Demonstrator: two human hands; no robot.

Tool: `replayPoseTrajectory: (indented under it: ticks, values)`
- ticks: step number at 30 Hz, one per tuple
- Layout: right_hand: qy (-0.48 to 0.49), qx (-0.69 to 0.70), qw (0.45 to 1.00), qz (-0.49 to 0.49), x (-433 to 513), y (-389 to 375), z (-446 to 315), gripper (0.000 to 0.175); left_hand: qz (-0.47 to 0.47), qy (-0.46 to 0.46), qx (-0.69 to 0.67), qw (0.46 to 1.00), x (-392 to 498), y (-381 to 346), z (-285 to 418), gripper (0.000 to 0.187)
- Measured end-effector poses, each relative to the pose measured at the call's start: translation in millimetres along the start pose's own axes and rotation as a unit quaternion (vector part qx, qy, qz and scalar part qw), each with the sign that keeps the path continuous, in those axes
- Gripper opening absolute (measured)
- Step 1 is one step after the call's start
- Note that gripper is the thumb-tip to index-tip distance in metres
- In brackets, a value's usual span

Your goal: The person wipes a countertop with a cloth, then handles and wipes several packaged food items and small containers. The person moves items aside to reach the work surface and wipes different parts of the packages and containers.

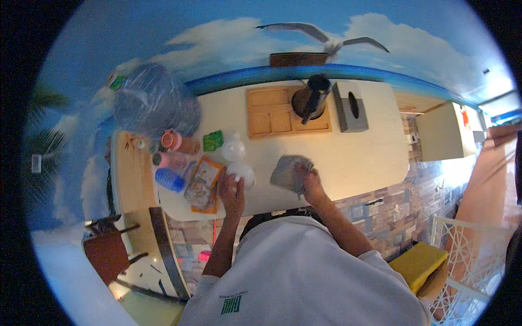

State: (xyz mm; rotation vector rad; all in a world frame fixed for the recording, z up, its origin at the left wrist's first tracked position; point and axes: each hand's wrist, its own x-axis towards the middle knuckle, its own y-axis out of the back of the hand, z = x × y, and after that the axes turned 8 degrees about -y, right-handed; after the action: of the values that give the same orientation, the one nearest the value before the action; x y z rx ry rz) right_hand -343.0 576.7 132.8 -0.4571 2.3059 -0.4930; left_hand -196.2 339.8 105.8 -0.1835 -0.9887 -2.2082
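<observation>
My right hand [312,185] grips a grey cloth [287,173], which lies spread on the white tabletop [367,159] in front of me. My left hand [233,193] is at the near left side of a white rounded vessel [246,173], fingers overlapping it; whether they grip it is blurred. Just behind stands a second white rounded vessel [233,147]. Left of that hand lies an orange-edged packet [202,185] with a clear front. A green packet [213,140] rests farther back.
At the back stand a wooden compartment tray [269,118] with a dark, long-handled vessel [312,102], and a grey tissue box [351,108]. To the left are a blue bottle [169,179], a pink-lidded jar [181,142] and a large plastic bag [157,102]. A yellow-topped stool [420,265] is low right.
</observation>
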Motion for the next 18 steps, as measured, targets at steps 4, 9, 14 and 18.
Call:
replayPoseTrajectory:
  ticks: [4, 9, 14, 18]
  values:
    - [0.144, -0.204, 0.968, 0.000, -10, -59, -61, 0.039, -0.031, 0.233, -0.387, 0.892, 52, 11, 71, 0.032]
    - [0.436, -0.436, 0.783, -0.084, -28, -116, -108, 0.040, -0.011, 0.248, -0.587, 0.771, 98, 10, 148, 0.053]
    - [0.462, -0.413, 0.782, -0.068, -42, -138, -109, 0.062, 0.020, 0.215, -0.729, 0.650, 123, 5, 177, 0.060]
    - [0.504, -0.453, 0.735, -0.024, -36, -137, -104, 0.074, 0.014, 0.256, -0.730, 0.633, 129, 4, 191, 0.062]
